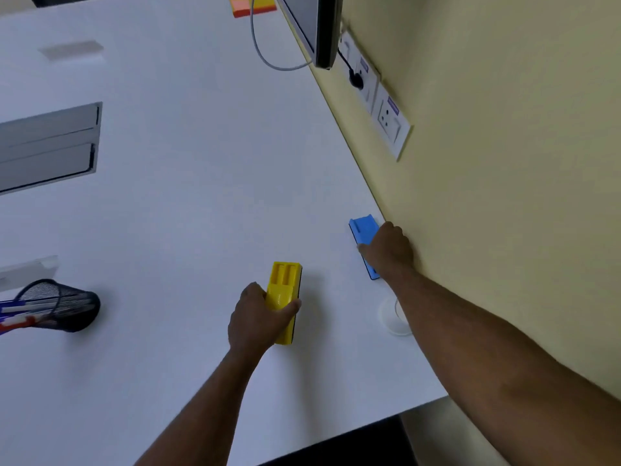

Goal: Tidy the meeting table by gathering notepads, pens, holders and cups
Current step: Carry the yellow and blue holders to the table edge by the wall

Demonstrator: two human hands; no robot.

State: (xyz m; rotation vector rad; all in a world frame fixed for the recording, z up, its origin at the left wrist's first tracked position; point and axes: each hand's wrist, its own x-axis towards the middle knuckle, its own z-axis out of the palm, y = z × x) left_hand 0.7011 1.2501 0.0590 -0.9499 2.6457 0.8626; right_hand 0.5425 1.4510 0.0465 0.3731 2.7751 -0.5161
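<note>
My left hand (258,317) grips a yellow plastic holder (285,284) lying on the white table (188,183), thumb on one side and fingers on the other. My right hand (386,247) grips a blue holder (363,228) that lies by the wall at the table's right edge; the hand hides its middle. A black mesh pen holder (72,306) lies tipped on its side at the left, with pens (16,317) sticking out of its mouth.
A yellow and orange sticky-note pad (252,5) sits at the far end under a wall screen (312,25). A grey cable (265,58) loops over the table. Wall sockets (379,105) are on the right wall. A white round grommet (391,314) and a grey hatch (50,146) are set in the tabletop.
</note>
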